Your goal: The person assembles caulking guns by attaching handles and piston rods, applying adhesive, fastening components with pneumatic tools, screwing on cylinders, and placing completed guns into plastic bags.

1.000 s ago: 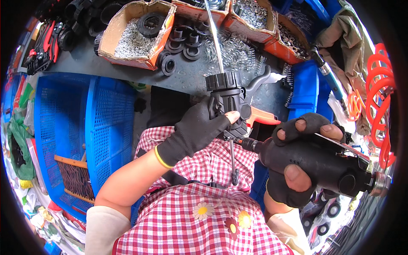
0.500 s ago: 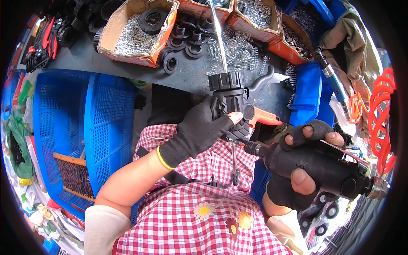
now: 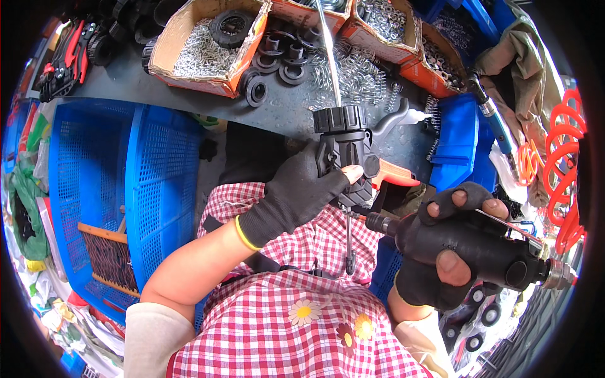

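Little has changed: our right hand (image 3: 450,268) has shifted its black air driver (image 3: 484,253) slightly nearer us relative to the black plastic housing (image 3: 348,150), which we judge keeps the work at that near end. Above our lap, our left hand (image 3: 296,189) clasps the housing, thumb pressed on; our right wraps the driver. The driver's tiny marks stay illegible.

You can read no words or numbers here. On the body of the drill (image 3: 435,238) you hold, there is a short row of small marks, too faint to make out. Any print on the orange carton (image 3: 430,77) across the table (image 3: 277,108) is too small to tell.
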`<state>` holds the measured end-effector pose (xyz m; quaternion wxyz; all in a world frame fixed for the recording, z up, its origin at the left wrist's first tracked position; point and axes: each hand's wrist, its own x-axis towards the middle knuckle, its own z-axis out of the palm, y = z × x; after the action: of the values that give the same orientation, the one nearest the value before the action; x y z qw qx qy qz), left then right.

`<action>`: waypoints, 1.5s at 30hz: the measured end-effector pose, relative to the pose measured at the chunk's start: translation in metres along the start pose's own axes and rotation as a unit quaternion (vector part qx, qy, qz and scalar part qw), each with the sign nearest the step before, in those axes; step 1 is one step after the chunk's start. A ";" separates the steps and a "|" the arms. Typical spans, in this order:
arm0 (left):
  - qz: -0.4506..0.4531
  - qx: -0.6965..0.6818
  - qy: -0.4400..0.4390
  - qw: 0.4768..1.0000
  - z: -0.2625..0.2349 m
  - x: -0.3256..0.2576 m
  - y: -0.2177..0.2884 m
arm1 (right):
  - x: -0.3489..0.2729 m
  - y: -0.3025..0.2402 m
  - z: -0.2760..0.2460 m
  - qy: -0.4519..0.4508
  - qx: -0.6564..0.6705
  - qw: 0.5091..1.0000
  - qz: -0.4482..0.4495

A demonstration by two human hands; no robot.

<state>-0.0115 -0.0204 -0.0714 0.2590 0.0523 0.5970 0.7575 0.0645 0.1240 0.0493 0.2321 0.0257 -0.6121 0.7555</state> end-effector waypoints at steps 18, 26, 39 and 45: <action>0.006 0.039 0.013 0.999 0.000 -0.003 -0.003 | 0.002 0.005 0.005 0.033 0.018 0.999 0.005; 0.014 0.038 0.046 0.998 0.002 -0.001 -0.005 | 0.012 0.008 -0.008 -0.110 -0.095 0.987 -0.063; 0.027 0.085 0.042 0.995 -0.012 -0.012 0.000 | 0.123 0.019 0.014 -0.012 0.084 0.996 -0.025; 0.148 0.120 0.029 0.981 -0.022 -0.047 0.024 | 0.350 0.157 -0.053 0.151 -0.500 0.842 -0.133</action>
<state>0.0126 -0.0644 -0.0448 0.1190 0.1487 0.6762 0.7117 -0.2945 0.2628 0.0059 0.4010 -0.1273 -0.8549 0.3035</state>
